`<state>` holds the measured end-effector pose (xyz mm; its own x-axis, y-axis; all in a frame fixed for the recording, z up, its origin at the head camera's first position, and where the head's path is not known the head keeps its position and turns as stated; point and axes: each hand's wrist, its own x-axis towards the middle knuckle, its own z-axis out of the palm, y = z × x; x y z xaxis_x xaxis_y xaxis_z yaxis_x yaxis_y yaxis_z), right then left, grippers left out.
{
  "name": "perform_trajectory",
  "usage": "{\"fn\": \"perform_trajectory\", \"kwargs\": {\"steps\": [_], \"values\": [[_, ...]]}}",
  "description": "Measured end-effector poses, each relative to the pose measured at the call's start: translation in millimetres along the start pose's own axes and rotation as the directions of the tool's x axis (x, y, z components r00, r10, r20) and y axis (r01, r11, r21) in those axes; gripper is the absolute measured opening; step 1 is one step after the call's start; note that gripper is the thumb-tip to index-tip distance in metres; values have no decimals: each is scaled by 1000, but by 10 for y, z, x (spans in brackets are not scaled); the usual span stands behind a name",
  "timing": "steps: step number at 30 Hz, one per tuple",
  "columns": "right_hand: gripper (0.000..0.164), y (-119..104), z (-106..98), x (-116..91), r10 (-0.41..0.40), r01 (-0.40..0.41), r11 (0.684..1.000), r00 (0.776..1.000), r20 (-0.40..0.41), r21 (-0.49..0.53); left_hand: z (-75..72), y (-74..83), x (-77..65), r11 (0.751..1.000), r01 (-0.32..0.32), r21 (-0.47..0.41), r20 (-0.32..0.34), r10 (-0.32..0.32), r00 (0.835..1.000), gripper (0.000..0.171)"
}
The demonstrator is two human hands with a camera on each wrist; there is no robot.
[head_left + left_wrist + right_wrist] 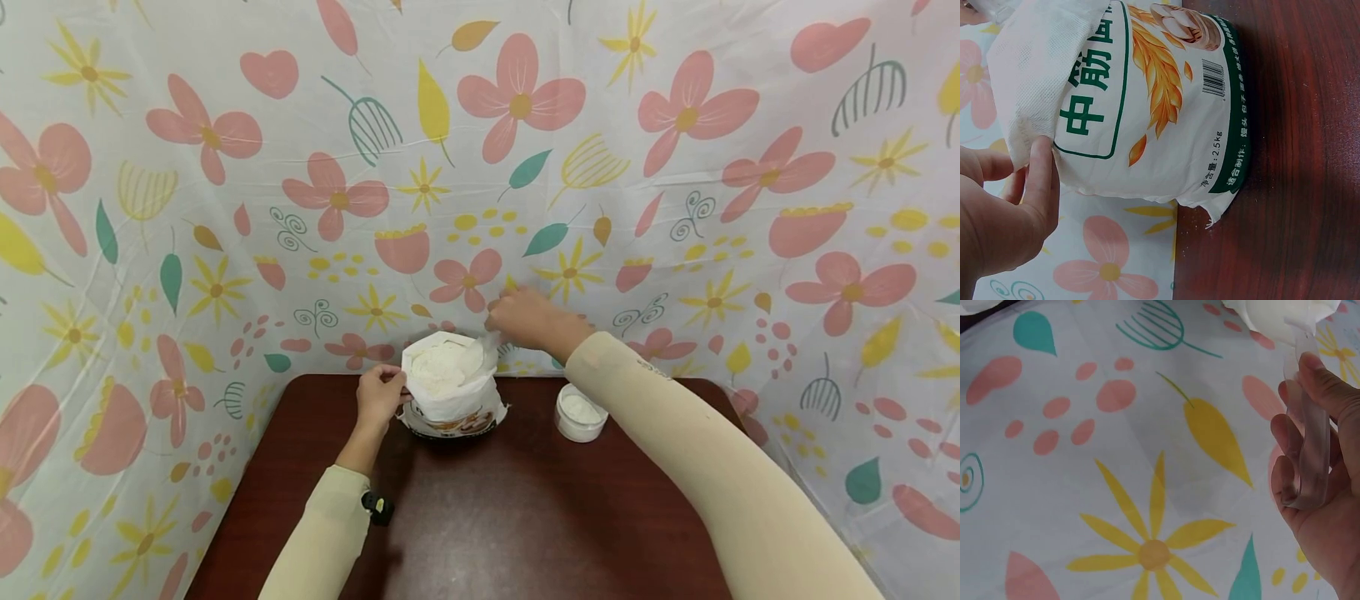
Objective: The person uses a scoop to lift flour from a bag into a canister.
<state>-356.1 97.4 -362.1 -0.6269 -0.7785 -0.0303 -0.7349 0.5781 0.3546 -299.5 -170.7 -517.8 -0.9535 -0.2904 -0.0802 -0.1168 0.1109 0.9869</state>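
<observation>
A white flour bag (450, 404) with its top folded back stands near the table's far edge, full of white flour (437, 364). My left hand (378, 400) pinches the left side of its rim; in the left wrist view, thumb and fingers hold the white woven cloth edge. Above the bag's right side, my right hand (536, 319) grips a clear plastic scoop by its handle (1311, 450). The scoop's head points down into the bag's mouth, against the flour; how deep it sits I cannot tell.
A round tub (580, 417) of white powder stands right of the bag, under my right forearm. Behind the dark red wooden table (480, 517) hangs a flower-patterned cloth (517, 167). White specks lie on the table by the bag.
</observation>
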Motion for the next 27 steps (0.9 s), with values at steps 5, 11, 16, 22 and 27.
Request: {"fn": "perform_trajectory", "kwargs": {"steps": [5,11,16,22,27], "values": [[18,-1,88,-20,8,-8,1000,1000,-12,24,-3,-8,8,1000,-6,5,4,6,1000,22],[24,-14,206,-54,31,-28,997,999,-39,76,-4,-6,4,1000,-10,11,5,10,1000,21],[24,-27,311,-95,48,-37,992,994,-98,118,10,4,5,1000,-7,2,1,7,1000,21],[21,-47,449,-133,56,-30,987,984,-167,157,8,8,5,1000,0,1,-6,0,1000,20],[19,-92,532,-146,53,-20,988,977,-209,156,5,21,-1,1000,1,3,-8,-1,1000,20]]}}
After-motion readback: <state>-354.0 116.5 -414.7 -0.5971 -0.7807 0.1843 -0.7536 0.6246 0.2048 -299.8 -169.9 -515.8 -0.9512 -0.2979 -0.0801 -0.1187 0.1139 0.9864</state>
